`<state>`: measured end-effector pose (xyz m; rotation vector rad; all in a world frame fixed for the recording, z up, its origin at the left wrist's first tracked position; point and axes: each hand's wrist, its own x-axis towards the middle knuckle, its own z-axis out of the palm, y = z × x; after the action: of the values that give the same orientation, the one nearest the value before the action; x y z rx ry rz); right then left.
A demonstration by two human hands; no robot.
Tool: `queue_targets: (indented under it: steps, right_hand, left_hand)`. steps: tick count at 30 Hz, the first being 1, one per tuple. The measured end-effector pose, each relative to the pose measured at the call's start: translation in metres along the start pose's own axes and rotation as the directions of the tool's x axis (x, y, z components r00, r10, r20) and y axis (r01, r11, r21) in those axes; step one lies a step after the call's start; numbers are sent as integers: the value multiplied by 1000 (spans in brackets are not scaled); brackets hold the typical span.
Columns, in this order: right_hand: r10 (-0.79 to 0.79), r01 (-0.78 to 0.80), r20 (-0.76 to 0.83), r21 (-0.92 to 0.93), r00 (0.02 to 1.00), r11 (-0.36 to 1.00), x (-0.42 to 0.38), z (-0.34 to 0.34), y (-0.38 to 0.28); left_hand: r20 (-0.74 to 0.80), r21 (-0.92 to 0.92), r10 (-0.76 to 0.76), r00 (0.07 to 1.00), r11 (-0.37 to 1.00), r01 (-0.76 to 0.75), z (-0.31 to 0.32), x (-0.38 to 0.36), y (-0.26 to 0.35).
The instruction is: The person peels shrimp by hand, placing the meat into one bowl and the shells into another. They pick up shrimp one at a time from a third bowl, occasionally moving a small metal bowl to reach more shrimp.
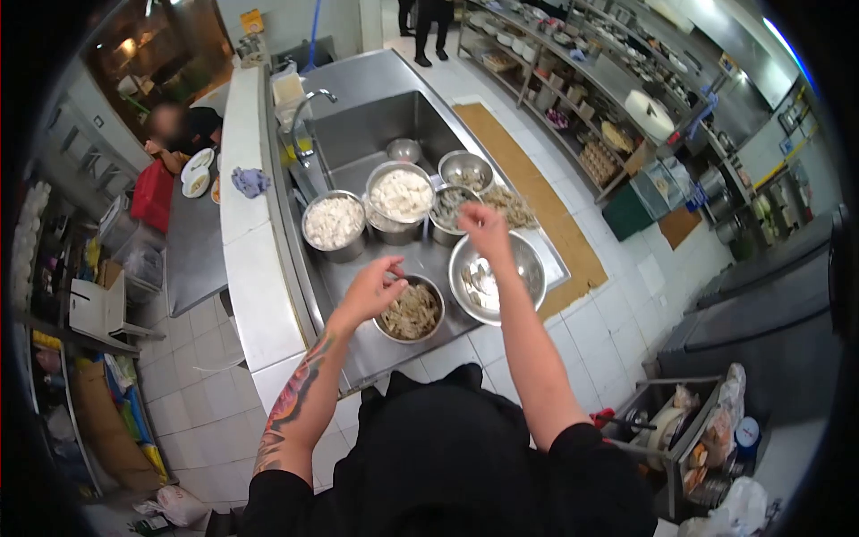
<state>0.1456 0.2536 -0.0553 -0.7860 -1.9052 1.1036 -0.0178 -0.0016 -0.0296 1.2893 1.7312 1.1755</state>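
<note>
Nearest on the steel surface [394,345] sits a small bowl [410,311] of pale pieces – round, so no clear long axis. The left hand [371,288] hovers at its left rim, fingers curled; whether it grips anything I cannot tell. Right of it is a wide bowl [497,277]. The right hand [485,229] hangs above its far rim, fingers pinched – contents too blurred. Beyond stand two pots [333,224] of white food.

White-tiled floor [617,331], steel shelving [573,80], brown mat [537,197].
</note>
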Motion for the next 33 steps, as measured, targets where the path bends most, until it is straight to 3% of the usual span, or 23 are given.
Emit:
queue_targets:
  steps: [2, 6, 8, 10, 11, 13, 17, 22, 26, 28, 30, 32, 33]
  right_hand:
    - [-13, 26, -139, 89, 990, 996, 13, -29, 8]
    - [133, -113, -192, 109, 972, 988, -5, -79, 29]
    - [287, -284, -31, -282, 957, 916, -30, -93, 60]
    - [254, -159, 66, -621, 965, 768, -64, -101, 56]
    - [255, -161, 64, -621, 965, 767, -74, -103, 66]
    - [220, -295, -197, -562, 955, 773, -87, -105, 94]
    - [179, -352, -378, -458, 908, 816, -92, -115, 88]
    - [292, -348, -198, -661, 936, 665, -84, -115, 103]
    - [288, -294, -128, -687, 949, 664, -97, -87, 98]
    - [304, -214, -58, -833, 951, 510, -102, -67, 110]
    - [280, -216, -73, -825, 957, 522, -104, -54, 113]
    - [426, -322, -84, -788, 901, 525, -103, -48, 111]
    - [429, -327, -85, -782, 899, 530, -103, -48, 112]
  left_hand:
    - [14, 57, 31, 999, 998, -32, 0, -3, 0]
    - [29, 188, 66, 997, 980, -70, 4, -10, 16]
    - [56, 245, 81, 995, 965, -92, 6, -12, 12]
    - [83, 304, 97, 992, 945, -118, 6, -13, 12]
    - [122, 336, 84, 989, 934, -121, 6, -14, 13]
    - [158, 370, 69, 985, 921, -124, 4, -16, 17]
    - [193, 392, 39, 980, 913, -113, 7, -19, 25]
    - [234, 440, 89, 968, 878, -187, 9, -17, 18]
    - [294, 448, 22, 956, 880, -158, 13, -14, 13]
    - [315, 469, 12, 949, 867, -167, 9, -14, 14]
    - [312, 446, -23, 950, 886, -125, 8, -15, 18]
    - [290, 434, -32, 957, 895, -101, 5, -14, 14]
    - [276, 420, -37, 960, 903, -86, 4, -13, 14]
